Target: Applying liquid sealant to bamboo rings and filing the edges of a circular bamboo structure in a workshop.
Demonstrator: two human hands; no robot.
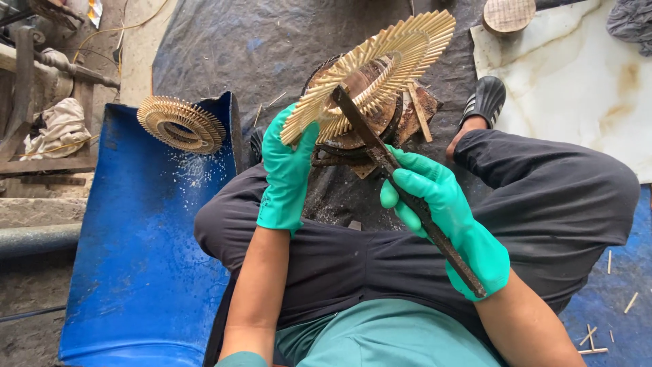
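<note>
Gripping the stick ring [370, 64] steady over the lap, the left hand [285, 170] lets the right hand [441, 211], clenched on a long knife [401, 187], press its edge against it.

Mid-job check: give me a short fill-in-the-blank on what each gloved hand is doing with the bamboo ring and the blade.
1. Both hands wear ____ gloves.
2. The left hand grips the edge of a ring of bamboo ____.
3. The right hand holds a long dark blade whose tip rests against the bamboo ring.
4. A second, finished ring lies on the ____ plastic drum.

Missing words: green; sticks; blue
</note>
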